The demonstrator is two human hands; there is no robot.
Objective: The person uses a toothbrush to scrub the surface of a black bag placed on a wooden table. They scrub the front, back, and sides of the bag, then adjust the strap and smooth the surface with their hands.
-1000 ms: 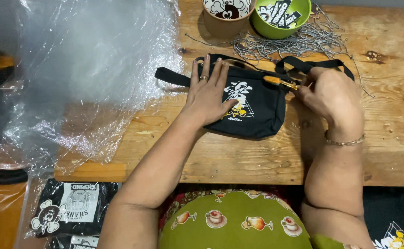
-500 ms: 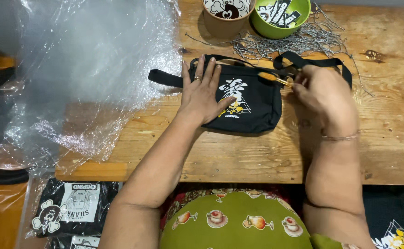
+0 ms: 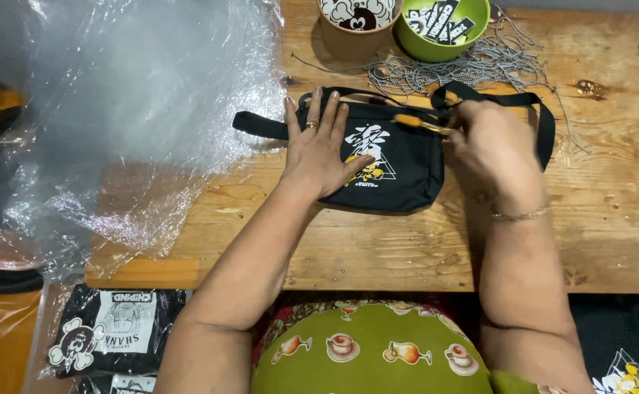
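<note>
A small black pouch bag (image 3: 400,171) with a white and yellow print lies flat on the wooden table (image 3: 378,248). My left hand (image 3: 321,146) rests flat on its left half, fingers spread, a ring on one finger. My right hand (image 3: 491,149) is closed at the bag's upper right corner, pinching an orange zipper pull (image 3: 416,122) near the black strap (image 3: 524,102). A bracelet circles my right wrist.
A heap of clear plastic bags (image 3: 137,109) covers the table's left side. At the far edge stand a brown cup (image 3: 352,33), a green bowl (image 3: 443,40) of black tags, and a tangle of grey cords (image 3: 480,66). Packed black items lie below left (image 3: 115,335).
The bag has slid left and a little toward the far edge under my left hand. My right hand moved with it along the top, still at the orange pull.
</note>
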